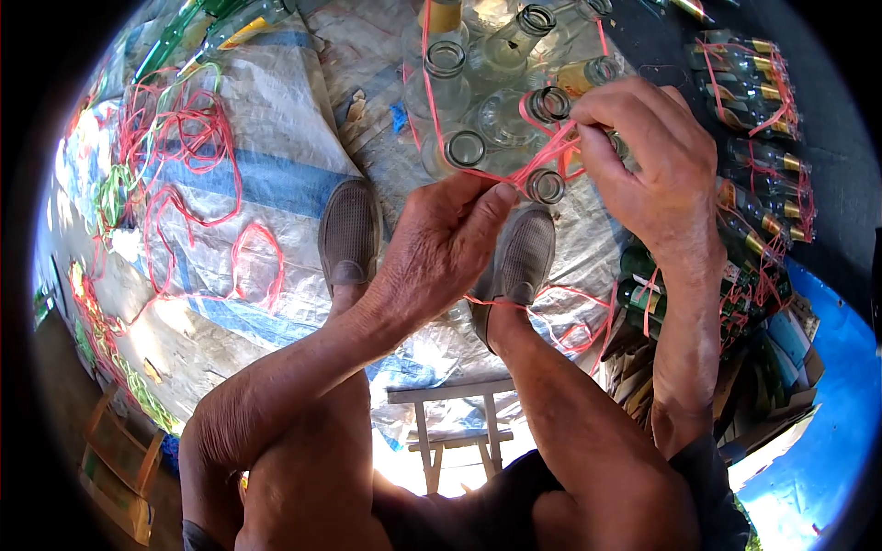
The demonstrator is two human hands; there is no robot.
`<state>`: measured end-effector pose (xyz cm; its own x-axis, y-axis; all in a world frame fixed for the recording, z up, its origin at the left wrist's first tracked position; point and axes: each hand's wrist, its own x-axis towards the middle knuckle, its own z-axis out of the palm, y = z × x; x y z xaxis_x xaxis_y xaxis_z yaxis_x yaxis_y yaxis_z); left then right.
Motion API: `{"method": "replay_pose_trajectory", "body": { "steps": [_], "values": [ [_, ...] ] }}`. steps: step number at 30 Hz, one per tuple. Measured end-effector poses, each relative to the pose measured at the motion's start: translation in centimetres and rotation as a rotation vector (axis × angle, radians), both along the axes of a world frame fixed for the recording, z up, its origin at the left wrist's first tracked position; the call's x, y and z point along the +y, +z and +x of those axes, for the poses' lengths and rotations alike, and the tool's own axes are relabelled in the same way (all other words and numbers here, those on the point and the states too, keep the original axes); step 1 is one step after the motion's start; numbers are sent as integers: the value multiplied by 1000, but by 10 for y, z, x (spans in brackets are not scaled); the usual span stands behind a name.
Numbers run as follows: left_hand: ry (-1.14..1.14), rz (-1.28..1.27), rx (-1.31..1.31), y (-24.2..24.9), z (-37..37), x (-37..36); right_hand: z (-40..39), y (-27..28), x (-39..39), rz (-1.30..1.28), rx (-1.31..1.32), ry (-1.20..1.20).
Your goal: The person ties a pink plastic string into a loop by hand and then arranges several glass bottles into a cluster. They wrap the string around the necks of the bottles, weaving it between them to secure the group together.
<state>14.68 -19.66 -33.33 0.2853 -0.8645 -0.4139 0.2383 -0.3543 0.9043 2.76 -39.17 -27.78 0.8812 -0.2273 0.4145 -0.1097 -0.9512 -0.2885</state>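
Several clear glass bottles (501,118) stand upright in a cluster beyond my feet, with open mouths facing up. Pink plastic twine (547,158) runs around the cluster and bunches at its near side. My left hand (446,234) pinches the twine between thumb and forefinger, just left of the nearest bottle mouth (546,186). On the other side, my right hand (654,151) has thumb and forefinger closed on the twine strands, beside the bottle necks. Its remaining fingers are curled, and the exact grip point is partly hidden.
Loose pink twine (197,133) lies tangled on the white and blue tarp (285,119) at left. Tied bundles of bottles (749,83) rest on the right. Green bottles (216,26) lie at upper left. My shoes (349,230) flank the near side; a wooden stool (450,397) is below.
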Motion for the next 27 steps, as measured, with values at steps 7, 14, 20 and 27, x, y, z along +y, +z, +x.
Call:
{"method": "replay_pose_trajectory", "body": {
  "steps": [7,14,20,27],
  "values": [
    [-2,-7,-9,-1,0,-1,1,-4,-11,12,-30,17],
    [-8,-2,28,3,2,-1,3,3,-18,11,3,66],
    [-1,-11,62,3,1,-1,10,7,-20,53,47,61],
    [22,-21,66,1,-2,-2,22,24,-15,86,175,41]
  ]
}}
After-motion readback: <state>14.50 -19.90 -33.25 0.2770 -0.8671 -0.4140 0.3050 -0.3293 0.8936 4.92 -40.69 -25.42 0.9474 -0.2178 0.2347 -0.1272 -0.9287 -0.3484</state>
